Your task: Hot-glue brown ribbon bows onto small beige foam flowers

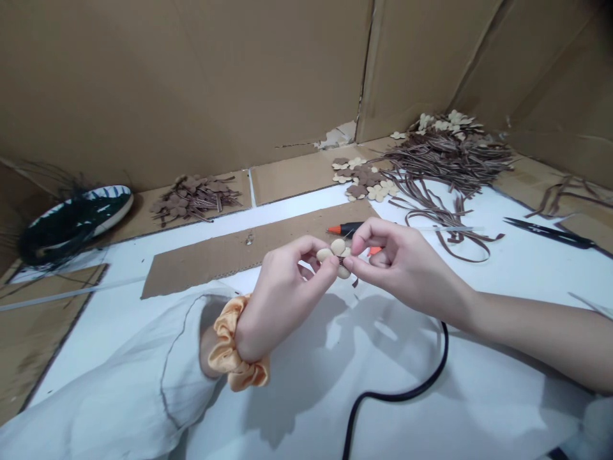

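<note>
Between both hands, above the white sheet, is a cream flower (338,248) with a thin brown strip at its centre. My left hand (292,287), with an orange scrunchie (232,345) at the wrist, pinches the flower's left side between thumb and fingers. On the other side, the thumb and a finger of my right hand (400,259) close at the flower's centre, by the strip. A short dark strip end hangs below the flower. Just behind my right hand lies a tool with an orange tip and black body (352,229), partly hidden by the fingers.
Brown strips (450,156) and loose flowers (366,179) lie at the back right, with black tweezers (550,232) nearer. Flowers with strips (194,197) and a dish of dark threads (110,207) are left. A cardboard piece (205,255) lies mid-table; a black cable (393,396) curves in front.
</note>
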{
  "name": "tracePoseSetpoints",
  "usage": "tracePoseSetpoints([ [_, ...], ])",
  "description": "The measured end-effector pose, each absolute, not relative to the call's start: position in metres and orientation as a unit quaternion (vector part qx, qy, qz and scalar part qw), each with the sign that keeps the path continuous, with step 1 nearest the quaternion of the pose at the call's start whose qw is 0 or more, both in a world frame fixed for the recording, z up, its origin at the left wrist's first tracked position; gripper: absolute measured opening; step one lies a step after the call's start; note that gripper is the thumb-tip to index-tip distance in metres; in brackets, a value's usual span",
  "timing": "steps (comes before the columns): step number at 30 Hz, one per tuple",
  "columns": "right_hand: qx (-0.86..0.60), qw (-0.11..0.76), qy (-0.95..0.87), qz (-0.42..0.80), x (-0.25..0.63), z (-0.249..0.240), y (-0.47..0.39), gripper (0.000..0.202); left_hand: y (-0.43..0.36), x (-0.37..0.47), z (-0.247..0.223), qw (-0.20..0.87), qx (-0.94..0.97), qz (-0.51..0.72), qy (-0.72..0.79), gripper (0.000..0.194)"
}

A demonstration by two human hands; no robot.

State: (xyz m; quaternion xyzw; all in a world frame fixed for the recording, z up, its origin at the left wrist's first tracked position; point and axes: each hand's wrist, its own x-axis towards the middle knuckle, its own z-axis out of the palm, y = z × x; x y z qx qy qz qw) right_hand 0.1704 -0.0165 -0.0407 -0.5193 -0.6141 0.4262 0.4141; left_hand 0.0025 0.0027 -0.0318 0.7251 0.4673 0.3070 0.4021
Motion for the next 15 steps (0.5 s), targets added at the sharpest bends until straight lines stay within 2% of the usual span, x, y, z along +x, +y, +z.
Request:
tracePoseSetpoints([
  [15, -0.527, 0.414, -0.597, 0.441, 0.1706, -0.0411, -0.0167, 0.020, 0.0027, 0.0031, -0.0322, 0.411, 0.727, 0.302, 0.459, 0.014],
])
